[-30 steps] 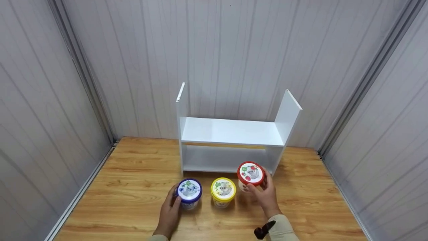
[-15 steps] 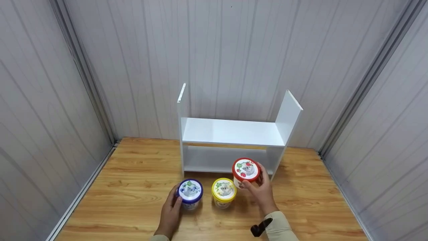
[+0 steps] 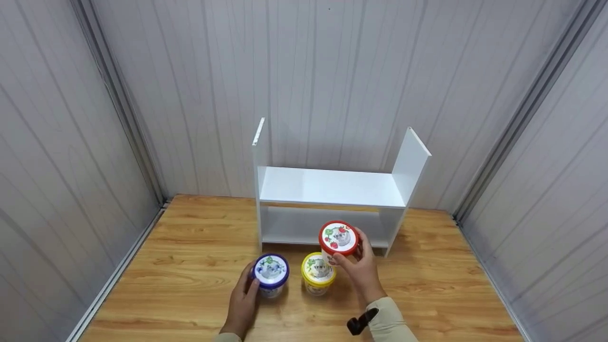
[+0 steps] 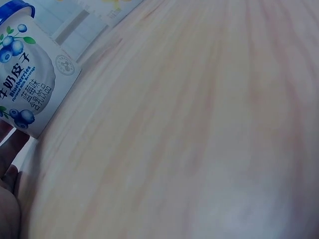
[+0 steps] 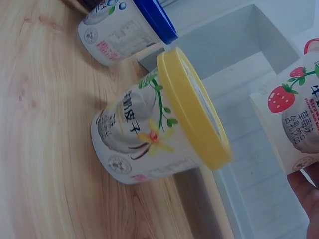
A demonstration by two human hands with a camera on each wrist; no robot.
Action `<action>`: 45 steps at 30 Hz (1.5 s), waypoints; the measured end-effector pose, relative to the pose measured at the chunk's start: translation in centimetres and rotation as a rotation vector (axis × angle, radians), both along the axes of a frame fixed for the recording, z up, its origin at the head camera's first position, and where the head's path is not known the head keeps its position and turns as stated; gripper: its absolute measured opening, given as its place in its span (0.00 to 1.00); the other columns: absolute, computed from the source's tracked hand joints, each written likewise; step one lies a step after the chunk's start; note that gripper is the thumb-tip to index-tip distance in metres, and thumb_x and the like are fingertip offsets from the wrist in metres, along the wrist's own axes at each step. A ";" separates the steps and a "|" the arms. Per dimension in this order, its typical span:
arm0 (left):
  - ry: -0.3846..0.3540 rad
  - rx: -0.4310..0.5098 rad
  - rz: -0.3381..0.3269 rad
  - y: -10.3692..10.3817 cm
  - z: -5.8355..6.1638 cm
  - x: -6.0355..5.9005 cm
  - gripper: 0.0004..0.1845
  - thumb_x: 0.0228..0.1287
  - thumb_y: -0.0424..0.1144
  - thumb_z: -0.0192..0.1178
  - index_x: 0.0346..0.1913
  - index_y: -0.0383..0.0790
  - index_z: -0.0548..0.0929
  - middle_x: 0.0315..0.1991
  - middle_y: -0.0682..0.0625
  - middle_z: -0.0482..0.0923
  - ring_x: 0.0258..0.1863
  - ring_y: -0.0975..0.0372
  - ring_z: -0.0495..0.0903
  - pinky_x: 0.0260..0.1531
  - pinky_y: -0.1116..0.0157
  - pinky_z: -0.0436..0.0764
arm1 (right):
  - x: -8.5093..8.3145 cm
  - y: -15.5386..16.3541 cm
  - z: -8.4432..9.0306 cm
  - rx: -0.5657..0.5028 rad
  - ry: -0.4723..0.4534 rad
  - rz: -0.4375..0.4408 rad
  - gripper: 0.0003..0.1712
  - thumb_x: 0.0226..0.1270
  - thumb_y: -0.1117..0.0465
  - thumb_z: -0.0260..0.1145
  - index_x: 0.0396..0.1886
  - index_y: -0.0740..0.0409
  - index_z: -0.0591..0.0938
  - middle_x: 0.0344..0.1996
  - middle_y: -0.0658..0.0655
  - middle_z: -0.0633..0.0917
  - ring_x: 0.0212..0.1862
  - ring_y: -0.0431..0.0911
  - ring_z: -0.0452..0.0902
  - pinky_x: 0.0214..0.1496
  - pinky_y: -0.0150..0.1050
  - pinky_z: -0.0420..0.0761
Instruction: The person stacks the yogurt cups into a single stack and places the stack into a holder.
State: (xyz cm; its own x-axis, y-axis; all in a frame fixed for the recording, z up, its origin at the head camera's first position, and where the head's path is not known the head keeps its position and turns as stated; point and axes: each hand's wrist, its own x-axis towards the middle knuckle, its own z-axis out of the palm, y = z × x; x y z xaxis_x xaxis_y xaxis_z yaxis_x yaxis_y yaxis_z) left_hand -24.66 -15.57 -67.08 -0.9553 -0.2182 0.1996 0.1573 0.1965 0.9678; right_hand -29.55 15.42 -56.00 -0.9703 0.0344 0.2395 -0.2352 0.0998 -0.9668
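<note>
Three white tubs stand before a white two-tier shelf (image 3: 327, 187) on a wooden table (image 3: 190, 285). My right hand (image 3: 356, 266) grips the red-lidded strawberry tub (image 3: 338, 237) and holds it off the table, above the yellow-lidded tub (image 3: 318, 270). My left hand (image 3: 244, 297) curls round the blue-lidded blueberry tub (image 3: 270, 273), which stands on the table. The left wrist view shows the blueberry tub (image 4: 27, 74) with fingers (image 4: 10, 164) at its base. In the right wrist view are the yellow-lidded tub (image 5: 159, 124), the blueberry tub (image 5: 127, 30) behind it, and the strawberry tub (image 5: 294, 124) at right.
Grey panelled walls (image 3: 71, 142) close in the table on left, back and right. The shelf stands against the back wall, both tiers bare. A dark strap (image 3: 358, 322) sits on my right wrist.
My right hand has lifted the red-lidded tub and carried it left and slightly back, over the yellow-lidded tub. The left hand and the blue-lidded tub have stayed put.
</note>
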 end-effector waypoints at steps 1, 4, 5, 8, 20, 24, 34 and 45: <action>0.005 0.001 -0.003 0.0 0.0 0.0 0.26 0.78 0.41 0.54 0.76 0.48 0.68 0.74 0.44 0.66 0.76 0.46 0.59 0.74 0.42 0.56 | 0.0 -0.2 0.0 0.005 0.003 -0.001 0.56 0.54 0.56 0.82 0.78 0.51 0.60 0.70 0.60 0.71 0.70 0.54 0.67 0.73 0.52 0.68; 0.007 0.012 -0.007 0.1 -0.1 0.0 0.27 0.78 0.40 0.54 0.76 0.48 0.67 0.75 0.44 0.66 0.76 0.46 0.59 0.75 0.43 0.54 | 0.0 -0.6 0.0 0.030 0.029 -0.007 0.55 0.55 0.56 0.81 0.78 0.53 0.61 0.69 0.60 0.72 0.69 0.55 0.68 0.72 0.51 0.71; 0.002 0.013 -0.005 0.1 -0.1 0.0 0.26 0.78 0.40 0.54 0.76 0.48 0.68 0.74 0.43 0.66 0.76 0.46 0.59 0.75 0.43 0.54 | 0.0 -0.8 0.0 0.026 0.039 -0.002 0.54 0.55 0.57 0.81 0.78 0.54 0.61 0.68 0.61 0.72 0.69 0.55 0.69 0.71 0.50 0.72; -0.019 0.013 0.001 0.2 -0.1 -0.1 0.26 0.77 0.40 0.54 0.76 0.48 0.68 0.74 0.43 0.66 0.75 0.45 0.59 0.75 0.43 0.55 | 0.0 -1.4 -0.1 0.012 0.052 0.015 0.54 0.56 0.58 0.80 0.78 0.55 0.61 0.67 0.61 0.73 0.67 0.54 0.70 0.70 0.47 0.73; -0.058 0.002 0.000 0.5 0.0 -0.3 0.27 0.78 0.41 0.54 0.76 0.47 0.67 0.75 0.43 0.65 0.75 0.45 0.59 0.74 0.43 0.57 | 0.5 -3.5 -0.6 0.014 0.037 0.037 0.54 0.54 0.53 0.81 0.77 0.51 0.62 0.67 0.58 0.74 0.69 0.54 0.69 0.73 0.53 0.69; -0.050 -0.015 0.006 0.5 0.0 -0.3 0.27 0.77 0.42 0.54 0.76 0.47 0.67 0.74 0.43 0.66 0.75 0.45 0.60 0.74 0.42 0.58 | 0.7 -4.2 -0.8 0.013 0.032 0.061 0.53 0.56 0.52 0.81 0.77 0.51 0.61 0.67 0.58 0.74 0.69 0.54 0.69 0.73 0.53 0.69; -0.042 -0.021 0.021 0.2 0.0 0.0 0.27 0.77 0.41 0.54 0.76 0.49 0.67 0.74 0.43 0.67 0.74 0.45 0.63 0.73 0.41 0.59 | 1.0 -5.8 -1.2 -0.010 0.053 0.104 0.52 0.58 0.56 0.79 0.78 0.52 0.61 0.66 0.59 0.75 0.68 0.53 0.71 0.71 0.51 0.71; -0.070 -0.032 0.015 0.3 0.1 -0.3 0.26 0.80 0.43 0.49 0.77 0.50 0.65 0.73 0.43 0.68 0.65 0.44 0.73 0.67 0.41 0.69 | 1.4 -7.1 -1.3 -0.018 0.054 0.127 0.54 0.56 0.55 0.80 0.78 0.52 0.60 0.66 0.60 0.75 0.67 0.54 0.72 0.69 0.52 0.73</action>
